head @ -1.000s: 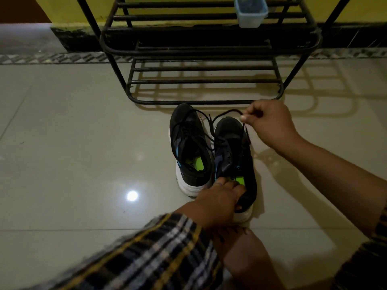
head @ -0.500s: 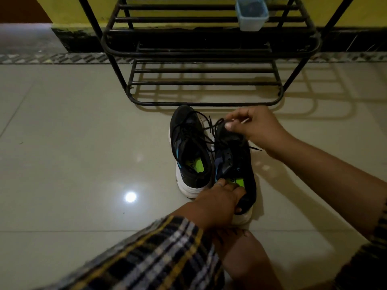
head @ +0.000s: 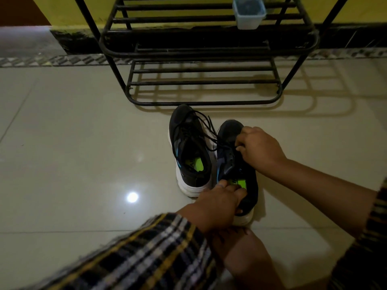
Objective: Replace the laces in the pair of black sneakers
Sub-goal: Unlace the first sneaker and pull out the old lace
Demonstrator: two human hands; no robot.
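Note:
Two black sneakers with white soles and green insoles stand side by side on the tiled floor. The left sneaker (head: pixel 189 151) has loose black laces (head: pixel 204 126) trailing toward the other shoe. My left hand (head: pixel 217 204) grips the heel collar of the right sneaker (head: pixel 236 170), fingers curled into its opening. My right hand (head: pixel 258 149) sits over that sneaker's lace area, its fingers pinching the black lace there. The fingertips are partly hidden against the dark upper.
A black metal shoe rack (head: pixel 205 59) stands just beyond the sneakers against a yellow wall. A small pale blue plastic container (head: pixel 249 13) sits on its upper shelf. My bare foot (head: pixel 238 248) lies below the right sneaker's heel. Glossy tiles (head: pixel 83 164) spread to the left.
My right hand has come down from pulling the lace up beyond the toe and now sits low on the right sneaker's eyelets. My left hand stays on the heel.

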